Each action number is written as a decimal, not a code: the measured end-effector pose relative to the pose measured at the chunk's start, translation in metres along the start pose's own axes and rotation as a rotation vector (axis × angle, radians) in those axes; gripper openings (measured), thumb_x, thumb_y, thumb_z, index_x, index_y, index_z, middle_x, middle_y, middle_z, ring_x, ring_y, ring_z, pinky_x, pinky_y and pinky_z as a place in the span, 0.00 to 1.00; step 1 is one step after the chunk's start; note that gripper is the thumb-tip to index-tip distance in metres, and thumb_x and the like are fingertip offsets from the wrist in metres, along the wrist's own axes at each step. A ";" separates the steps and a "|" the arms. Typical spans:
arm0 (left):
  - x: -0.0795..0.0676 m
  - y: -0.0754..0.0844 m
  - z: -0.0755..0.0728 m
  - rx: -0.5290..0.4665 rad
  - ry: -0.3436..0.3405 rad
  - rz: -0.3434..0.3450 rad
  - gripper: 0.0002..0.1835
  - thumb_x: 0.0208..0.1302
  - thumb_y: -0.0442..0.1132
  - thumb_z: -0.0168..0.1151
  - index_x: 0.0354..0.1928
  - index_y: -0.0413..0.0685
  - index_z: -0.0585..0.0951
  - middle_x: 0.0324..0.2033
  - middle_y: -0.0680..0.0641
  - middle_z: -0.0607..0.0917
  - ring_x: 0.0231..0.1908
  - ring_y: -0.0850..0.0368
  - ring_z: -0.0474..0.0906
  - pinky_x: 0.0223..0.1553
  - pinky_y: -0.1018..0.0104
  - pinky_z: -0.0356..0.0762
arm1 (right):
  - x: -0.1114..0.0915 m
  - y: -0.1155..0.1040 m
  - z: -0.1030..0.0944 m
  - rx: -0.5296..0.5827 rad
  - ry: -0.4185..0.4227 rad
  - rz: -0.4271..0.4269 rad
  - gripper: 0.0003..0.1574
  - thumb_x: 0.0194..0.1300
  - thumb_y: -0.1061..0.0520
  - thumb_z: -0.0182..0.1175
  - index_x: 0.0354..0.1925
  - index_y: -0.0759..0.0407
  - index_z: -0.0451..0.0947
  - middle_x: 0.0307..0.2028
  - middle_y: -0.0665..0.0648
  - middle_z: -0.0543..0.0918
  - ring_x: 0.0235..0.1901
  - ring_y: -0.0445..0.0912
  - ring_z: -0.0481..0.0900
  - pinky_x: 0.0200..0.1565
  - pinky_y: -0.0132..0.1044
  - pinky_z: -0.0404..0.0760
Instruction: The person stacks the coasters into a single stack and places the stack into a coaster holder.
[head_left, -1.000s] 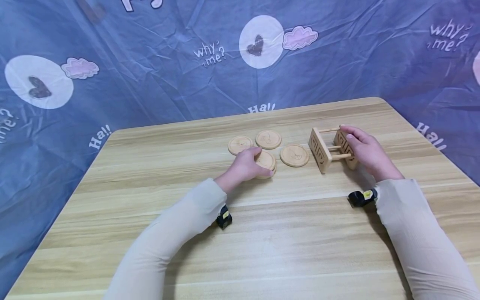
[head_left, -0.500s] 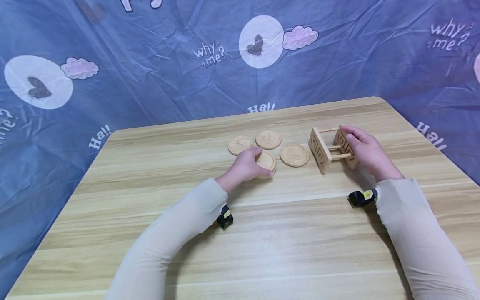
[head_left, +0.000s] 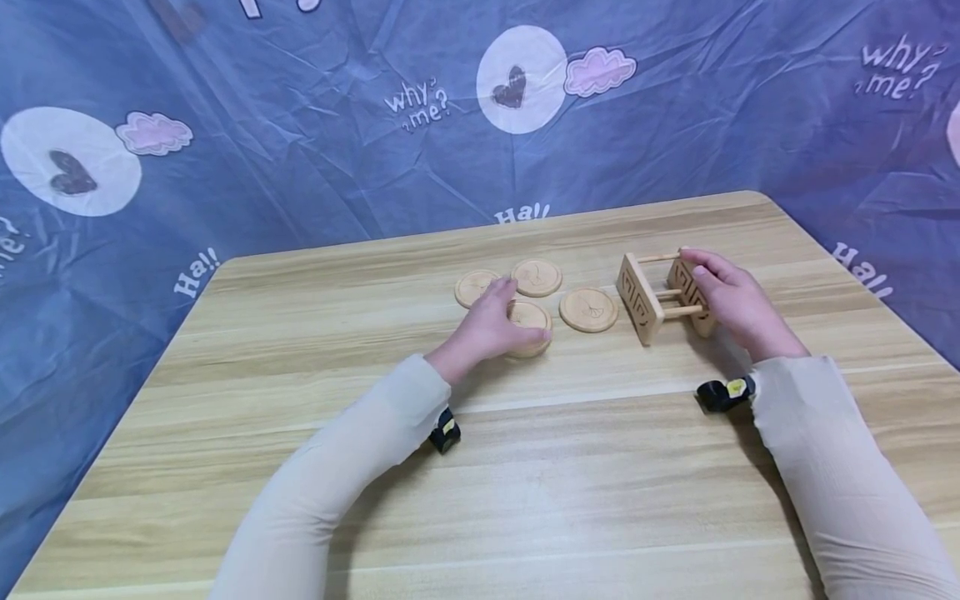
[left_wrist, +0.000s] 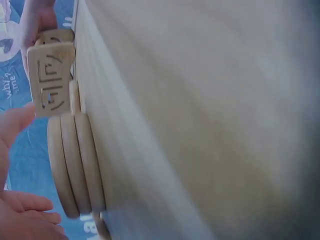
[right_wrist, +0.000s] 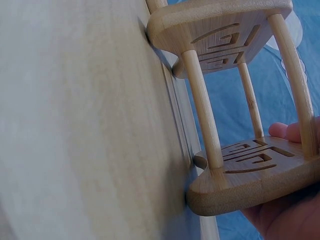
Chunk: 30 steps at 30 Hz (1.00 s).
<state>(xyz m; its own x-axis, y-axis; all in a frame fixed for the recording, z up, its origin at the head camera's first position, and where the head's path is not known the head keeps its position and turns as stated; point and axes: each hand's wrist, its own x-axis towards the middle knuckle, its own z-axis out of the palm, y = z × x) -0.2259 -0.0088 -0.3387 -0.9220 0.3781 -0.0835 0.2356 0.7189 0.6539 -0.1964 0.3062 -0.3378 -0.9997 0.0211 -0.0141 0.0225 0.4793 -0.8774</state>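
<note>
My left hand [head_left: 487, 323] hovers over a stack of round wooden coasters [head_left: 532, 321]. In the left wrist view the stack [left_wrist: 74, 165] shows three layers, and the thumb and fingers are spread just above it, apart from the wood. My right hand [head_left: 738, 307] holds the right side panel of a wooden coaster rack [head_left: 640, 300], which stands on the table. Seen from the right wrist, the rack [right_wrist: 250, 197] has two panels with cut-out patterns joined by round rods; fingertips [right_wrist: 292, 132] show behind the nearer panel.
Single coasters with engraved drawings lie around the stack: one coaster [head_left: 588, 310] between stack and rack, another coaster [head_left: 537, 277] behind, and a third coaster [head_left: 472, 288] partly behind the left hand. A blue printed cloth [head_left: 315, 158] hangs behind the wooden table [head_left: 570, 483].
My left hand has let go of the coaster stack, its fingers lifting and shifting slightly up and left. The right hand and the rack stay where they were.
</note>
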 end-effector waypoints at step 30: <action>0.032 -0.042 -0.040 -0.113 0.026 -0.157 0.47 0.54 0.46 0.67 0.71 0.48 0.52 0.72 0.48 0.48 0.71 0.51 0.41 0.71 0.59 0.41 | 0.000 -0.002 0.000 -0.003 -0.007 0.014 0.34 0.74 0.45 0.30 0.71 0.59 0.46 0.71 0.64 0.47 0.68 0.60 0.48 0.69 0.52 0.46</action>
<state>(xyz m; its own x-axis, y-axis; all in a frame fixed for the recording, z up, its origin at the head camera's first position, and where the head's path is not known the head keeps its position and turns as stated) -0.2780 -0.0507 -0.3387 -0.9528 0.2502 -0.1722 0.0539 0.6972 0.7148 -0.1965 0.3051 -0.3365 -0.9993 0.0211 -0.0297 0.0362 0.4812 -0.8758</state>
